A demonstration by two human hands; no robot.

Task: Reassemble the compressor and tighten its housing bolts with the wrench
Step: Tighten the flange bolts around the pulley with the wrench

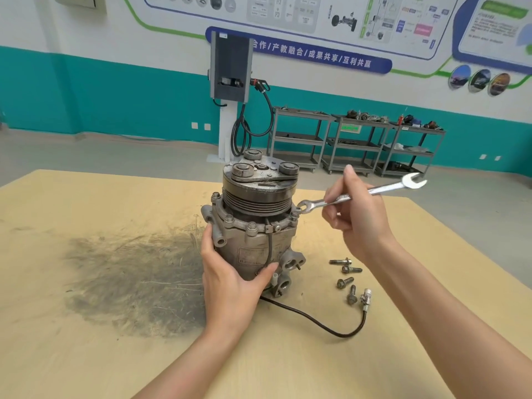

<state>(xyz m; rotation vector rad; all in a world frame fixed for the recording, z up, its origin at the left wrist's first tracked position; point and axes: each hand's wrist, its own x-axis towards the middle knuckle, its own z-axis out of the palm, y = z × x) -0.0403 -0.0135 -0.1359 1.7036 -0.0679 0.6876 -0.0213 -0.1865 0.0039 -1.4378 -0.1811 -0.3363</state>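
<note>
A grey metal compressor [256,234] stands upright on the wooden table [86,355], pulley and clutch plate on top. My left hand [233,280] grips its lower body from the front left. My right hand [357,214] holds a silver combination wrench [374,191] by the middle of its shaft. The wrench's ring end sits at a housing bolt [296,210] on the compressor's right flange, and its open end points up and to the right. Several bolts stand in the flange around the housing.
Several loose bolts [347,276] lie on the table right of the compressor. A black cable [316,321] runs from the compressor base to a white connector [366,298]. A dark oily stain [129,277] covers the table's left middle. Grey shelf carts [357,142] stand by the far wall.
</note>
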